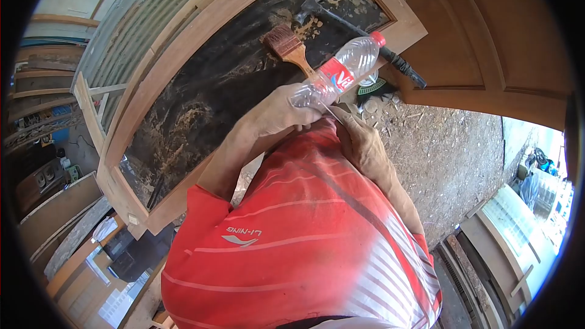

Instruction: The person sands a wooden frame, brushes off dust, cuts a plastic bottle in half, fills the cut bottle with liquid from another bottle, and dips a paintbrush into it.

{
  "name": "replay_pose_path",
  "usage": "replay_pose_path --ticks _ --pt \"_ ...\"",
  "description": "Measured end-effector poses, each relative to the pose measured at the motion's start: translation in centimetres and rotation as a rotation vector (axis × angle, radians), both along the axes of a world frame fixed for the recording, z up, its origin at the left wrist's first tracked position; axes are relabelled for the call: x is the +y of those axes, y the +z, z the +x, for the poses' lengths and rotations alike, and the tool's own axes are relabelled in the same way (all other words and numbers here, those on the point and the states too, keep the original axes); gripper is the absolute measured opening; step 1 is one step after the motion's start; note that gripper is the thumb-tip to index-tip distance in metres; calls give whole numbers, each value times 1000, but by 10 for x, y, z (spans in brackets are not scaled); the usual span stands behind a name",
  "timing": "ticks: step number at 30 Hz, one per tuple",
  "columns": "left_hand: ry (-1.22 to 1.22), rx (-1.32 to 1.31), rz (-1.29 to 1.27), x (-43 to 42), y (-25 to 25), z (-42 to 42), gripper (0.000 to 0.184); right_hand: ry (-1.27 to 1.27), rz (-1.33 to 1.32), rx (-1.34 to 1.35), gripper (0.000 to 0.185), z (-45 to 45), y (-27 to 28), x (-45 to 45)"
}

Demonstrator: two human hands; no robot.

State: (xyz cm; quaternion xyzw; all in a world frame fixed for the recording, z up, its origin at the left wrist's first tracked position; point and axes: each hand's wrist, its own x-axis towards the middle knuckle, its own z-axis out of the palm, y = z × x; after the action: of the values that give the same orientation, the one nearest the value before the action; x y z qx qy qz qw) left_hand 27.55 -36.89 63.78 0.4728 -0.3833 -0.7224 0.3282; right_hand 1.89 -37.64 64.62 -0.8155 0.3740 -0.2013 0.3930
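While the left forearm is angling up and inward from the red shirt (274, 231), the left hand (272, 112) is bending toward the body's midline and closing its fingers around the base end of a clear plastic bottle (359, 56). Bottle is lying tilted in front of the torso, its red cap (378, 39) pointing up and to the right. Right forearm is slanting up and inward from the other side; the right hand (361, 138) is facing it with knuckles outward and fingers curling in near the bottle's base. A thin pale strip (329, 111) is showing by those fingers; cannot tell if they are gripping it, fingertips partly hidden. Brush (284, 42) is lying left of the bottle, handle running toward it, bristles over the dark panel (225, 82). Hammer (347, 23) is resting beyond, its grip end passing behind the cap.
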Motion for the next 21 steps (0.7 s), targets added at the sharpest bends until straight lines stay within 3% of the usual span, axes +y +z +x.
replay_pose_path --ticks 8,14,21 --pt "108 103 3 14 3 -1 26 5 -62 -22 58 -1 -5 9" --pt "104 4 -37 18 4 2 24 1 -57 32 60 5 -4 13" --pt "127 15 -44 28 5 10 32 22 -13 -24 62 9 -3 17"
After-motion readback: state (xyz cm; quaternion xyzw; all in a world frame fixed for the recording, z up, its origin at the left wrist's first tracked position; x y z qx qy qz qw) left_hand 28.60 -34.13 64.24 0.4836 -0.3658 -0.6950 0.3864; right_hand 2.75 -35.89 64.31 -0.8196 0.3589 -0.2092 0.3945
